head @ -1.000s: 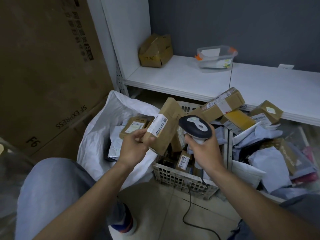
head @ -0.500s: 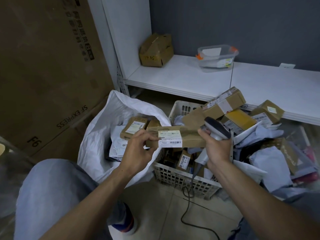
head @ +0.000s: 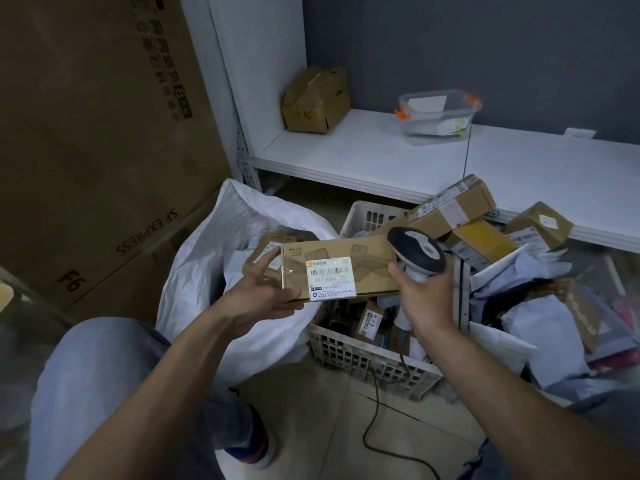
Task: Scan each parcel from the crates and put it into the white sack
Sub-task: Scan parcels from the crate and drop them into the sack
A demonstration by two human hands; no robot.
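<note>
A flat brown cardboard parcel (head: 360, 265) with a white barcode label facing up is held level by my left hand (head: 266, 289), which grips its left end. My right hand (head: 419, 292) grips the handle of a corded barcode scanner (head: 417, 254), whose dark head sits at the parcel's right end. Beneath the parcel to the left, the white sack (head: 207, 268) stands open with several parcels inside. A white plastic crate (head: 367, 355) full of parcels lies below my hands. More boxes and grey mailers (head: 519, 271) are heaped to the right.
A tall stack of brown cartons (head: 90, 140) fills the left. Behind runs a white shelf (head: 381, 157) carrying a dented box (head: 315, 100) and a clear plastic tub (head: 438, 114). The scanner cable (head: 372, 420) trails over the tiled floor. My knee (head: 90, 393) is at lower left.
My left hand has turned the parcel from upright to flat with its label facing up. The scanner in my right hand has shifted to the parcel's right end.
</note>
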